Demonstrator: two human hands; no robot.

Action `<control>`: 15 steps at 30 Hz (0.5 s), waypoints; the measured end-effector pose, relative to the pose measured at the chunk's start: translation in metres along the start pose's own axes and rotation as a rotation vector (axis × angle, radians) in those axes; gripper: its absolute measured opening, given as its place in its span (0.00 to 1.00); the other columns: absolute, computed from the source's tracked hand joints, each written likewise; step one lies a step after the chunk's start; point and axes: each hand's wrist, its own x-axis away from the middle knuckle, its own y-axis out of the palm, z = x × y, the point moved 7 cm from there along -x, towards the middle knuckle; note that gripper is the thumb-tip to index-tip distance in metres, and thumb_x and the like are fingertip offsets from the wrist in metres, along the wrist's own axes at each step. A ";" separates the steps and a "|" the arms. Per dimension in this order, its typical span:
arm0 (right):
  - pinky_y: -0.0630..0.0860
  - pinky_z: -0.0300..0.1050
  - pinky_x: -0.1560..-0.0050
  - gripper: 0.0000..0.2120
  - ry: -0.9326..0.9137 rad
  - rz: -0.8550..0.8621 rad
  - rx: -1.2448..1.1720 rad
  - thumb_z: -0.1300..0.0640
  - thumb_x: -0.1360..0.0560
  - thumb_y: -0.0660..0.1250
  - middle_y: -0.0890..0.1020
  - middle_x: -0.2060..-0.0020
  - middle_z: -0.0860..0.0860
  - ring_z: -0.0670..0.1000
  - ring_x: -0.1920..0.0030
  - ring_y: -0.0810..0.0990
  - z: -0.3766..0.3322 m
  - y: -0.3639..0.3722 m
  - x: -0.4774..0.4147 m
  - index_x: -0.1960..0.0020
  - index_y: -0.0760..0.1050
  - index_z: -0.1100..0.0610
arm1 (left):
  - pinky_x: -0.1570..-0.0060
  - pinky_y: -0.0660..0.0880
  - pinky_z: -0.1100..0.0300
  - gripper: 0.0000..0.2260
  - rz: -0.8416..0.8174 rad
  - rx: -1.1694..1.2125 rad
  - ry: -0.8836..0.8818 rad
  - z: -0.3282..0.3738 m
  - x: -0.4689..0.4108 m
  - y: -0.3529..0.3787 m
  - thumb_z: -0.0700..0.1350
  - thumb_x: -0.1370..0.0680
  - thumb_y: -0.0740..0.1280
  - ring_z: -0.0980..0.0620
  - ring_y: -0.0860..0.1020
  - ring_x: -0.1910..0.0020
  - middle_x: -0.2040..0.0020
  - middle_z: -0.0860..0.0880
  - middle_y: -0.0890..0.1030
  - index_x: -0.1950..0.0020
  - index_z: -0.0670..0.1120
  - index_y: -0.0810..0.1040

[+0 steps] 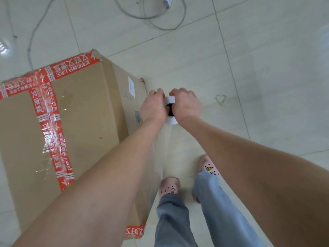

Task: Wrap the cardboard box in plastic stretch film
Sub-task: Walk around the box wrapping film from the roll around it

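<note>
Film roll (170, 120) sits gripped between left hand (153, 107) and right hand (187, 105), beside cardboard box (80, 113).

Both hands on the stretch film roll (170, 111), held upright next to the cardboard box (85, 111): left hand (153, 107) and right hand (187, 106) curled round its top end. Clear film sheet (166, 139) runs from roll back along the box's side. Box has red printed tape (50, 122) crossed on top, glossy film over it. Grey cables (151, 13) on tiled floor (267, 68) beyond.
</note>
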 end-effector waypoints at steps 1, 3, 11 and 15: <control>0.70 0.47 0.55 0.20 0.010 0.000 0.027 0.62 0.25 0.61 0.73 0.40 0.51 0.54 0.39 0.70 0.000 0.000 0.001 0.34 0.70 0.51 | 0.61 0.69 0.56 0.10 -0.003 -0.030 0.040 0.003 -0.001 -0.001 0.43 0.26 0.65 0.46 0.76 0.50 0.45 0.47 0.74 0.44 0.46 0.73; 0.70 0.47 0.56 0.18 0.110 0.017 0.003 0.60 0.25 0.63 0.72 0.40 0.52 0.55 0.40 0.70 0.009 0.001 0.002 0.36 0.70 0.52 | 0.62 0.67 0.56 0.11 0.000 -0.104 0.140 0.014 -0.002 -0.001 0.42 0.25 0.64 0.47 0.75 0.48 0.45 0.47 0.73 0.42 0.48 0.73; 0.69 0.45 0.58 0.17 -0.090 -0.036 0.199 0.61 0.26 0.64 0.73 0.43 0.51 0.54 0.42 0.72 -0.016 -0.012 -0.021 0.38 0.72 0.53 | 0.62 0.67 0.55 0.09 0.010 -0.022 0.089 0.007 -0.019 -0.008 0.42 0.26 0.65 0.45 0.75 0.50 0.48 0.47 0.74 0.47 0.45 0.74; 0.70 0.46 0.58 0.18 -0.246 -0.058 0.315 0.61 0.26 0.64 0.71 0.41 0.51 0.54 0.40 0.70 -0.042 -0.020 -0.036 0.37 0.72 0.52 | 0.60 0.68 0.54 0.10 0.015 0.123 -0.036 -0.002 -0.027 -0.016 0.43 0.26 0.65 0.43 0.76 0.51 0.47 0.44 0.75 0.47 0.42 0.72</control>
